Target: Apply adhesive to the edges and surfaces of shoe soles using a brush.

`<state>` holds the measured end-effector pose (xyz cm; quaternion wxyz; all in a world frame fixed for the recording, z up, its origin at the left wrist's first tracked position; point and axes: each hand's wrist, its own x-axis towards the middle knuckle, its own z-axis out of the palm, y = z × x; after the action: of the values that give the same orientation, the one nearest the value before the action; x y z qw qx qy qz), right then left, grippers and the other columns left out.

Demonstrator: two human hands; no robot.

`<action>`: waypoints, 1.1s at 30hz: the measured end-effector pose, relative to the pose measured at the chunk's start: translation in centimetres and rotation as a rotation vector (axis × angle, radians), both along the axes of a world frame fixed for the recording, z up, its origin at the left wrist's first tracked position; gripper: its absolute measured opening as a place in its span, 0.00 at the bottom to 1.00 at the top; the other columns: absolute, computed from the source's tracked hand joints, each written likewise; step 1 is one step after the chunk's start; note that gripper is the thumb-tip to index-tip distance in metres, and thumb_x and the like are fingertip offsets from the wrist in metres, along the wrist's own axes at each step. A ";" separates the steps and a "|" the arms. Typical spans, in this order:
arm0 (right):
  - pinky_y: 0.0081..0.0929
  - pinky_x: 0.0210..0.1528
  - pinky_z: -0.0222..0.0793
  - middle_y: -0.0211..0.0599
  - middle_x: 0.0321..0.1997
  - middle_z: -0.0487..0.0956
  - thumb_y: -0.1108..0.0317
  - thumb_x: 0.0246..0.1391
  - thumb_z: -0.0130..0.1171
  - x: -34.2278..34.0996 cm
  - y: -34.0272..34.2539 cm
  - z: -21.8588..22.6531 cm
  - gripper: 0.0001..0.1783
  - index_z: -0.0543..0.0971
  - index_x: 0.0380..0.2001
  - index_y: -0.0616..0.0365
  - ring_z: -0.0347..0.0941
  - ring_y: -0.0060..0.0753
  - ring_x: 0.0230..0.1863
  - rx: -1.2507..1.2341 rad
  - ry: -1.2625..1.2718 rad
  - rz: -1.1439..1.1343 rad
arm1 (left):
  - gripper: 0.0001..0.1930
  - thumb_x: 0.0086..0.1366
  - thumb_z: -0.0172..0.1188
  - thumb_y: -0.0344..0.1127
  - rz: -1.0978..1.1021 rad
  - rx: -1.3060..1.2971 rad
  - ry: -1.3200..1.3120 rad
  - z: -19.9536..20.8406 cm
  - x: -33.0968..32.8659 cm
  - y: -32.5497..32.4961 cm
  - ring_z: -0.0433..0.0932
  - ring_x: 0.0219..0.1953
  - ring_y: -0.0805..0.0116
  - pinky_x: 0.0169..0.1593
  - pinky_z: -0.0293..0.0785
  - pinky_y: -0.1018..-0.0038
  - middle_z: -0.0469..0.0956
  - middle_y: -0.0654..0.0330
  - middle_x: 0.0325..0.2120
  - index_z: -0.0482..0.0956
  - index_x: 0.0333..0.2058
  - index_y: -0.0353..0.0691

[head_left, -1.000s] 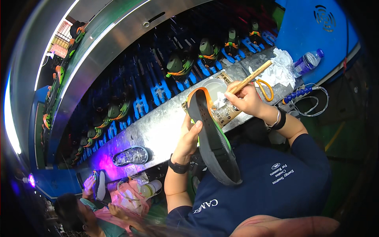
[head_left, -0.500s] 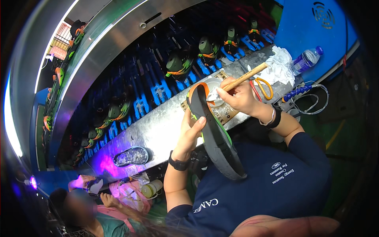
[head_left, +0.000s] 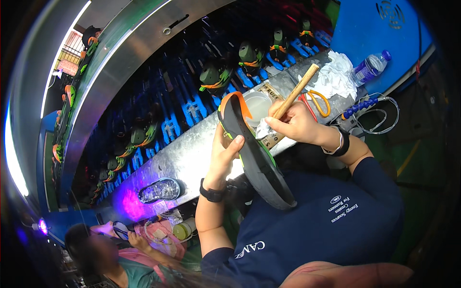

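Note:
My left hand (head_left: 224, 156) grips a long black shoe sole (head_left: 261, 165) by its left side, thumb across its face. Orange shows at the sole's far end and green along its edges; the near end reaches to my shirt. In my right hand (head_left: 295, 124) is a brush (head_left: 298, 90), its wooden handle slanting up and away. The brush's whitish head (head_left: 262, 129) sits close to the sole's right edge; whether it touches I cannot tell. Just beyond stands a pale round bowl (head_left: 258, 105), partly behind the sole.
Shoe parts (head_left: 216, 77) stand on blue holders behind the metal bench (head_left: 192, 146). A dark sole-shaped piece (head_left: 160, 190) lies on the bench at left. Yellow-handled scissors (head_left: 319, 103), crumpled white cloth (head_left: 338, 74) and a bottle (head_left: 370, 68) lie right. A co-worker (head_left: 103, 249) works lower left.
The sole and my left hand have shifted slightly left and away from me. The brush head has moved nearer along the sole's edge, its handle is steeper, and more of the bowl shows.

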<state>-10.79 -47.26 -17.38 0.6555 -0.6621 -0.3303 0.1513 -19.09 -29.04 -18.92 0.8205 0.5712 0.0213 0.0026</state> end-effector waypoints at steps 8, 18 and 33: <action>0.14 0.19 0.56 0.26 0.14 0.68 0.71 0.43 0.54 -1.0 -0.9 1.0 0.07 0.69 0.18 0.61 0.61 0.12 0.17 -0.097 -0.054 0.061 | 0.32 0.49 0.57 0.37 0.019 0.031 -0.028 0.6 0.5 0.6 0.72 0.27 0.74 0.25 0.68 0.84 0.70 0.55 0.32 0.50 0.50 0.36; 0.14 0.20 0.58 0.27 0.18 0.69 0.71 0.44 0.53 -1.3 -2.3 1.5 0.06 0.69 0.20 0.62 0.62 0.12 0.19 -0.086 0.075 0.179 | 0.33 0.51 0.54 0.42 0.041 0.207 -0.057 0.9 0.9 1.6 0.72 0.28 0.76 0.27 0.68 0.84 0.71 0.58 0.32 0.49 0.51 0.37; 0.10 0.08 0.45 0.24 0.10 0.63 0.74 0.46 0.50 2.3 -9.1 0.8 0.03 0.67 0.21 0.60 0.52 0.10 0.07 0.277 0.180 -0.327 | 0.35 0.41 0.61 0.31 0.415 0.768 -0.617 10.7 -2.2 6.7 0.65 0.44 0.63 0.49 0.59 0.69 0.64 0.53 0.44 0.55 0.48 0.31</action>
<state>-8.50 -56.32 -16.58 0.7827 -0.5943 -0.1766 0.0548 -21.33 -22.37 -8.23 0.5028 0.7867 -0.1110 0.3404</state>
